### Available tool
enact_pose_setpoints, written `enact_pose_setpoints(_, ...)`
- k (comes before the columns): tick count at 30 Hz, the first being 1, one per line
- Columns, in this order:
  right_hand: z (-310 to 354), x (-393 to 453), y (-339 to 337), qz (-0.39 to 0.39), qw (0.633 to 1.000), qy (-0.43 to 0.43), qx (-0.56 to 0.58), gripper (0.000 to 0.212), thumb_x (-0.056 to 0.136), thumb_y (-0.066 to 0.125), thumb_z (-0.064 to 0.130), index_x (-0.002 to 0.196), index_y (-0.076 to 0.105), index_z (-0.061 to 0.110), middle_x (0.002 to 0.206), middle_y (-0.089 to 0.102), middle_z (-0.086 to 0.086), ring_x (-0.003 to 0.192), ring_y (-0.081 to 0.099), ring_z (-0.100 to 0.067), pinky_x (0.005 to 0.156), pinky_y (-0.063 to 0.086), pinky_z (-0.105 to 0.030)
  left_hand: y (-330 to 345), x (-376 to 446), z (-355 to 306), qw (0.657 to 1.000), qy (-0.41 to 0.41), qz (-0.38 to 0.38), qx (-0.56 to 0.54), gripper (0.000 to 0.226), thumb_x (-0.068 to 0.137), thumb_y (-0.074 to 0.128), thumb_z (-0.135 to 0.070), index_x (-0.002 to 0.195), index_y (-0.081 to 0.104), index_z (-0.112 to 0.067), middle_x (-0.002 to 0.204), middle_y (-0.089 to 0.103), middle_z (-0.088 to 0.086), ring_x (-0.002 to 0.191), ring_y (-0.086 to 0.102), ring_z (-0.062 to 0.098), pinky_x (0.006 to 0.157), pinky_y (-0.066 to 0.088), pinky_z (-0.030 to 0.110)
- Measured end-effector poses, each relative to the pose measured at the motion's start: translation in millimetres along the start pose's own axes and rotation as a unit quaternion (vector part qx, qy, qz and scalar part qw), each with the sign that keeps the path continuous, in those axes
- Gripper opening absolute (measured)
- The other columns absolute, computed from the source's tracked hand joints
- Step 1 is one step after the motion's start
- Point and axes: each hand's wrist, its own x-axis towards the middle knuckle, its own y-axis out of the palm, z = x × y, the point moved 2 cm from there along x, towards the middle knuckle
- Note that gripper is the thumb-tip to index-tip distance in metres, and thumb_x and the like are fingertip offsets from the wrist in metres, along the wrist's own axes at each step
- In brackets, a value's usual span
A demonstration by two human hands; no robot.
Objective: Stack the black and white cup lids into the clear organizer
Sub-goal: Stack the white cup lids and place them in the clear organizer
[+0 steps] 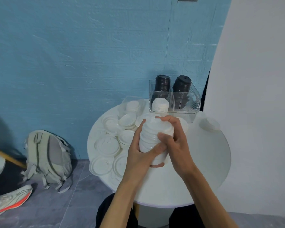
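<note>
A tall stack of white lids (150, 134) is held above the round white table (207, 162). My left hand (139, 150) grips its lower left side, and my right hand (175, 142) wraps the top and right side. Behind them at the table's back stands the clear organizer (190, 104). Two stacks of black lids (172, 84) fill its rear compartments and a short stack of white lids (160, 104) sits in the front left one. Several loose white lids (112, 142) lie spread over the table's left half.
A small clear cup (211, 125) sits at the table's right near the white wall. A second clear bin (130, 101) lies behind the loose lids. On the floor to the left are a grey backpack (47, 158) and a shoe (8, 201).
</note>
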Motion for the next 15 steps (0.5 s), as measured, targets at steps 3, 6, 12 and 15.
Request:
enact_pose_setpoints(3,-1,1,-3,0.027,0.999,0.021,-0.004,0.050,0.069,0.062,0.030,0.118,0.060,0.020,0.114,0.068,0.000,0.103,0.063,-0.014,0.087,0.055,-0.032,2,-3,-2,1.000,-0.001,0.005,0.002,0.082,0.071,0.085,-0.038,0.139,0.046,-0.062,0.132,0.064,-0.023,0.112,0.068,0.007,0.065,0.064,0.043)
enact_pose_setpoints(6,-4,1,-5,0.049,0.997,0.053,0.007,0.049,0.071,0.060,0.028,0.119,0.060,0.021,0.125,0.063,-0.010,0.115,0.060,-0.032,0.099,0.050,-0.052,1,-4,-1,1.000,0.003,0.015,0.003,0.081,0.071,0.083,-0.042,0.139,0.045,-0.063,0.134,0.060,-0.027,0.116,0.066,0.006,0.065,0.064,0.044)
enact_pose_setpoints(12,-8,-2,-5,0.020,0.998,0.066,0.012,0.037,0.085,0.056,0.039,0.114,0.067,0.017,0.127,0.066,-0.007,0.125,0.059,-0.027,0.113,0.040,-0.058,-1,-5,5,0.999,0.009,0.028,-0.021,0.069,0.082,0.078,-0.037,0.140,0.048,-0.056,0.137,0.061,-0.022,0.116,0.067,0.008,0.070,0.063,0.051)
enact_pose_setpoints(15,-8,-1,-2,-0.018,0.998,0.056,0.018,0.039,0.083,0.055,0.041,0.107,0.069,0.014,0.121,0.069,-0.007,0.120,0.062,-0.026,0.108,0.043,-0.051,-1,-3,8,0.999,0.010,0.030,-0.030,0.059,0.087,0.073,-0.041,0.141,0.050,-0.049,0.138,0.061,-0.016,0.118,0.067,0.012,0.070,0.062,0.054)
